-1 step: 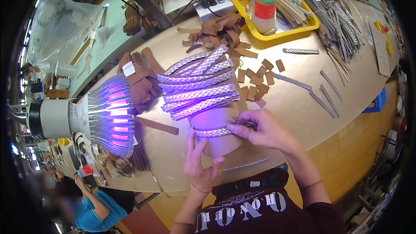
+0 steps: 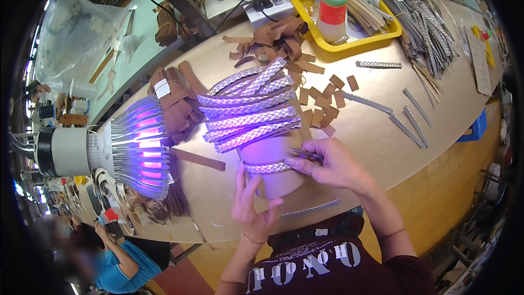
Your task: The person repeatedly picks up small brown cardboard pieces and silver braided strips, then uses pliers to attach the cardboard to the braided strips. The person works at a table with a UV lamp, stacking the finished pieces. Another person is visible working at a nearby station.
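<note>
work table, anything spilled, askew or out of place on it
Nothing looks spilled. The untidy spot is the loose brown strips beside the yellow tray, curled and lying every way, unlike the gathered bundle near the lamp. One braided length lies alone near the person's side of the table.

Extends the left forearm (image 2: 243, 262) from the near edge toward the far side, nearly straight at the wrist (image 2: 252, 237). Holds the left hand (image 2: 250, 207) loosely opened, with fingers (image 2: 238, 177) pointing far and the left thumb (image 2: 272, 209) spread off to the right. Angles the right forearm (image 2: 385, 213) from near right toward far left. Curls the right hand (image 2: 335, 165) into a pinch, right thumb (image 2: 298, 164) pointing left, farther off than the left palm.
</note>
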Action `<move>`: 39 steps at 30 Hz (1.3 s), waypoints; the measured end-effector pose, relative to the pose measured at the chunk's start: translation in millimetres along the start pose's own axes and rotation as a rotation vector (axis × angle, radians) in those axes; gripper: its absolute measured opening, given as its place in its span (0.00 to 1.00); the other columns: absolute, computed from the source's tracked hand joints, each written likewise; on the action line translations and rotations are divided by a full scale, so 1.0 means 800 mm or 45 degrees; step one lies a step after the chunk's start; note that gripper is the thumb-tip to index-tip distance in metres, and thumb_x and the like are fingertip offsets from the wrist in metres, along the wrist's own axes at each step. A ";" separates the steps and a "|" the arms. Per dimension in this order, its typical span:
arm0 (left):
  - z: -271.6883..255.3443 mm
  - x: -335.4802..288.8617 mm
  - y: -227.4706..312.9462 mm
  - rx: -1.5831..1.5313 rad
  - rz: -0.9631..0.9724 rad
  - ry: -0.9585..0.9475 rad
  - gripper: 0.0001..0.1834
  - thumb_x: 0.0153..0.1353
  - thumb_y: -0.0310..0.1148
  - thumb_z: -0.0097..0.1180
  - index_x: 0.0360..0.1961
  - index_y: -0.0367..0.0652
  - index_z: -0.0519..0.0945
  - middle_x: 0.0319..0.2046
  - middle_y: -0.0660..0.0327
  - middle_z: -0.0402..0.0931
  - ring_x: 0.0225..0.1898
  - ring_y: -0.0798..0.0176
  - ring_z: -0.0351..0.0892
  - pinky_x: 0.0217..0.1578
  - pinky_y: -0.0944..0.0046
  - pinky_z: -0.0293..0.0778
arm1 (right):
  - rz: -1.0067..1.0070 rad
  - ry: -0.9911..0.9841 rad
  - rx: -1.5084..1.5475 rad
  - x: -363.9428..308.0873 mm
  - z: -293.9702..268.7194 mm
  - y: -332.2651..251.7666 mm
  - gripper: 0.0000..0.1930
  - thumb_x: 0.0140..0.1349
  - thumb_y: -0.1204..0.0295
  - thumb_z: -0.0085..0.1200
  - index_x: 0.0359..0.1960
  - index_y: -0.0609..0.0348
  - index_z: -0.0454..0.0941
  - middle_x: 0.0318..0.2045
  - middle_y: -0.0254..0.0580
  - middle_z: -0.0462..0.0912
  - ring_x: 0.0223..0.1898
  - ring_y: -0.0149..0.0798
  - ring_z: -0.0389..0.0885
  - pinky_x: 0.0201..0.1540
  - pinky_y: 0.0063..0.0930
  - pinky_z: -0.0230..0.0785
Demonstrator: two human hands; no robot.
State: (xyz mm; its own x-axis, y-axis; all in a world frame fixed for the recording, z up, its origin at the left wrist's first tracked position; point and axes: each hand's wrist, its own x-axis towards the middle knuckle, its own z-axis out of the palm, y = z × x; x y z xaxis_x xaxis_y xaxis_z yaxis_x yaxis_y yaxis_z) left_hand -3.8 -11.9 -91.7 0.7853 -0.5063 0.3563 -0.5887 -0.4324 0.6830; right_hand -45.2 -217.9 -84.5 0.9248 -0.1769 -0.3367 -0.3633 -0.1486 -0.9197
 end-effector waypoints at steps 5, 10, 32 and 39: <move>0.009 -0.002 -0.006 -0.012 0.006 0.074 0.36 0.56 0.55 0.62 0.52 0.33 0.73 0.57 0.32 0.66 0.59 0.34 0.69 0.53 0.50 0.72 | 0.192 -0.118 0.088 0.008 0.000 0.007 0.16 0.60 0.60 0.63 0.25 0.60 0.76 0.16 0.23 0.66 0.21 0.21 0.60 0.23 0.21 0.54; 0.002 0.001 -0.006 0.002 0.014 0.046 0.32 0.56 0.51 0.63 0.52 0.36 0.74 0.57 0.35 0.67 0.60 0.36 0.68 0.57 0.47 0.68 | -0.015 0.273 0.266 0.006 0.024 0.019 0.16 0.55 0.62 0.68 0.28 0.59 0.75 0.25 0.27 0.68 0.23 0.22 0.60 0.24 0.20 0.55; -0.040 0.095 0.064 -1.155 -0.794 -0.772 0.14 0.64 0.26 0.57 0.50 0.32 0.74 0.38 0.54 0.81 0.35 0.67 0.83 0.35 0.69 0.80 | -0.417 0.436 0.037 -0.030 -0.043 -0.050 0.15 0.66 0.63 0.54 0.43 0.64 0.77 0.39 0.35 0.78 0.41 0.26 0.76 0.43 0.22 0.68; -0.028 0.097 0.081 -1.010 -0.759 -0.825 0.16 0.66 0.25 0.53 0.53 0.30 0.72 0.42 0.54 0.79 0.40 0.67 0.82 0.37 0.69 0.81 | -0.220 0.147 0.311 -0.091 -0.042 -0.023 0.17 0.70 0.65 0.46 0.48 0.67 0.78 0.31 0.34 0.77 0.34 0.27 0.72 0.42 0.24 0.67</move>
State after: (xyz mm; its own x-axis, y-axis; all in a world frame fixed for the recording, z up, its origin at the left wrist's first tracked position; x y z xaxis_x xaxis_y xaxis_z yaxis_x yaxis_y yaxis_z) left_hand 23.3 -62.5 -5.9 0.5171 -0.7639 -0.3860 0.3006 -0.2602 0.9176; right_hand -109.2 -235.2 -36.1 0.9464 -0.2810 -0.1593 -0.1515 0.0493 -0.9872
